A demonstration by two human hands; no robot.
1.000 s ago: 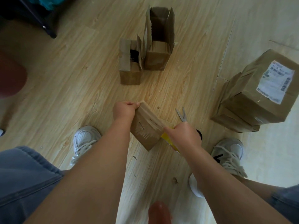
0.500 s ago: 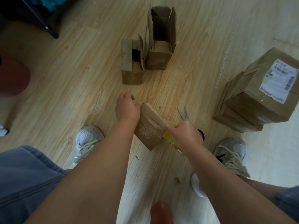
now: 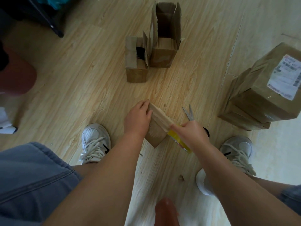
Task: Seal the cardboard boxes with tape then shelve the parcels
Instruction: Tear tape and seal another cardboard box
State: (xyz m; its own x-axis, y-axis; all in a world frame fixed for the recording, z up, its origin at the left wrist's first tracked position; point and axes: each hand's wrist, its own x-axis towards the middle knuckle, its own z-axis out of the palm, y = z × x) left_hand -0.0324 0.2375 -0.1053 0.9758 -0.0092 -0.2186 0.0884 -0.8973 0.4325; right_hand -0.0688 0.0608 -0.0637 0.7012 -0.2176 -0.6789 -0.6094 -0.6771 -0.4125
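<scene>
A small cardboard box sits on the wooden floor between my feet, one corner toward me. My left hand presses flat on its left top edge. My right hand grips a yellow-cored tape roll at the box's right side. A strip of clear tape runs from the roll across the box top to my left hand. Two open cardboard boxes, a short open box and a tall open box, stand farther ahead on the floor.
Scissors lie on the floor just beyond my right hand. A stack of sealed parcels with a white label stands at the right. My shoes flank the box. A dark furniture leg is at the upper left.
My left hand slid from gripping the box's far corner to pressing flat along its top. The right hand drew back to the right with the roll, stretching tape over the box.
</scene>
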